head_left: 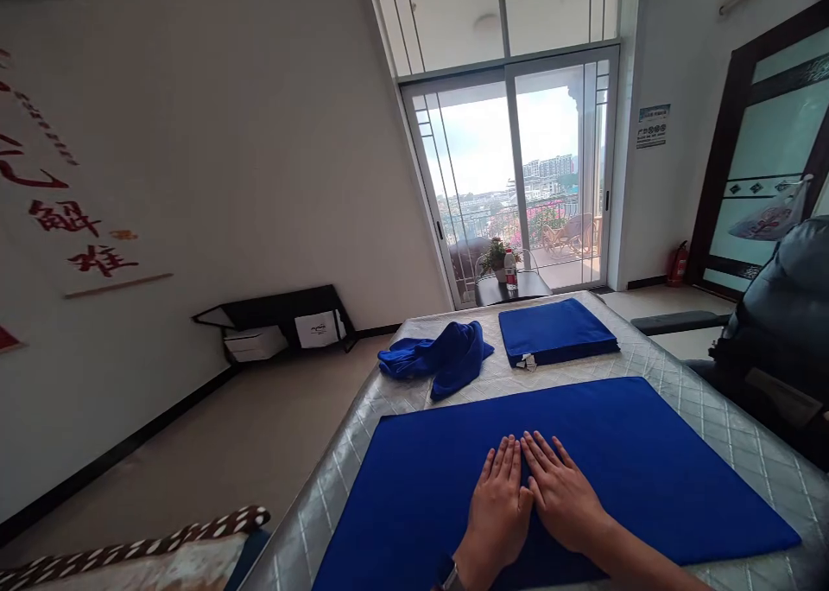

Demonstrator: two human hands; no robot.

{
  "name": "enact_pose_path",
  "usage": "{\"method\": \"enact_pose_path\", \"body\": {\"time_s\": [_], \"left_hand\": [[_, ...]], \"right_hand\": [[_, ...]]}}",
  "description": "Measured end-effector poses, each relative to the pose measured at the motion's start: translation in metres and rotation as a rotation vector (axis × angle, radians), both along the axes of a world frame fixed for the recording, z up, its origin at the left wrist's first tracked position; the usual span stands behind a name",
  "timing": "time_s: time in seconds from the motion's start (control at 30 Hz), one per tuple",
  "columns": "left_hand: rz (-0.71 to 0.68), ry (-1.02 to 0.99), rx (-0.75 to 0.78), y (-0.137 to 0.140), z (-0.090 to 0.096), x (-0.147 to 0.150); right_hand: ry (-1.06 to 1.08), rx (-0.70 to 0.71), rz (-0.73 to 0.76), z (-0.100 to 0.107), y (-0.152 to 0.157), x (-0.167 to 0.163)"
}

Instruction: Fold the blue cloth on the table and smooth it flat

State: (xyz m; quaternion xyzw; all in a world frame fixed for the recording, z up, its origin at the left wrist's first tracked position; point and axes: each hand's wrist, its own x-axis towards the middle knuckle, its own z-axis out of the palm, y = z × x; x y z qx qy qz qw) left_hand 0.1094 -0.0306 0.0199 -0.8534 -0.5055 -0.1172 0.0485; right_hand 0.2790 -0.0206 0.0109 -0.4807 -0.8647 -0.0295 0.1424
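Note:
A large blue cloth (602,453) lies spread out, mostly smooth, on the silvery quilted cover. Flat on its middle rest my left hand (497,505) and my right hand (562,494), side by side with fingers stretched out and nothing held. Their thumbs nearly meet. Beyond the cloth, to the left, is a crumpled blue cloth (446,356). A neat stack of folded blue cloths (557,332) sits to its right, with white tags showing at the near corner. The spread cloth's nearest edge is partly hidden by my forearms.
The silvery quilted surface (324,496) carries all the cloths. Past its far end stands a small dark table (518,290) with a bottle (510,271) and a potted plant (497,258). A dark chair (777,340) is close at the right. Patterned bedding (148,556) lies at lower left.

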Motion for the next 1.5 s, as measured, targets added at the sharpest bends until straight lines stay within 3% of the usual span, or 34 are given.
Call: {"method": "enact_pose_path", "body": {"time_s": [0.3,0.5,0.63,0.73,0.83,1.03,1.13,1.3,1.5], "left_hand": [[0.012,-0.007,-0.145,0.001,0.005,0.000],[0.061,0.004,-0.161,-0.001,0.005,0.000],[0.138,0.031,-0.164,0.000,0.007,-0.016],[0.225,0.055,-0.182,0.000,0.009,-0.044],[0.308,0.051,-0.180,-0.005,0.007,-0.091],[0.490,-0.074,-0.096,-0.027,-0.019,-0.218],[0.537,-0.143,-0.063,-0.039,-0.032,-0.266],[0.510,-0.143,-0.069,-0.045,-0.041,-0.285],[0.509,-0.095,-0.030,-0.044,-0.039,-0.287]], "right_hand": [[-0.017,-0.153,-0.039,0.010,0.002,-0.002],[0.004,-0.166,-0.070,0.013,-0.001,0.003],[0.006,-0.163,-0.153,0.011,0.001,0.023],[-0.012,-0.136,-0.236,0.004,0.005,0.052],[-0.036,-0.076,-0.325,-0.006,0.009,0.096],[-0.027,-0.026,-0.509,-0.037,0.014,0.225],[0.031,-0.032,-0.567,-0.057,0.016,0.282],[0.025,-0.053,-0.539,-0.079,0.020,0.317],[-0.001,-0.024,-0.578,-0.072,0.018,0.314]]}}
